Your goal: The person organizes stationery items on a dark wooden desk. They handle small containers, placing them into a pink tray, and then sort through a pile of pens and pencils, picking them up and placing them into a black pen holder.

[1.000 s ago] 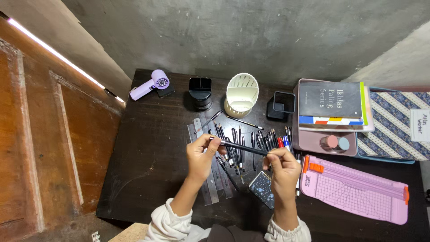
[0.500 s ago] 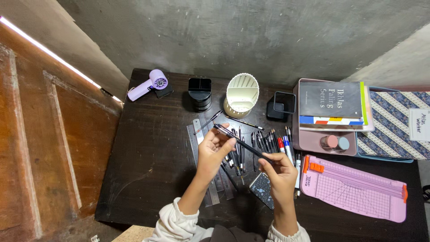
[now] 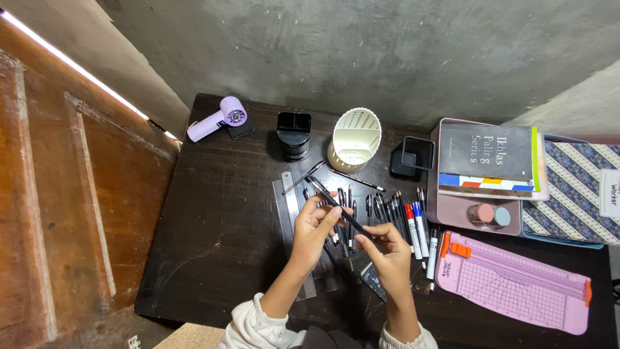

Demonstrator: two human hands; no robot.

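Holding black pen (image 3: 336, 205), left hand (image 3: 312, 227), right hand (image 3: 385, 251), pens (image 3: 387, 210) beneath

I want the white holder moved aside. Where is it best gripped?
Grip the white perforated holder by its open top rim, from above. It stands upright at the back of the dark table, tilting slightly, with a black organizer and black tray flanking it.

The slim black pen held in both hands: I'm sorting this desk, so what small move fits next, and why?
Probably lift the slim black pen toward the white perforated plastic holder: left hand and right hand grip its ends, and the holder stands open just beyond.
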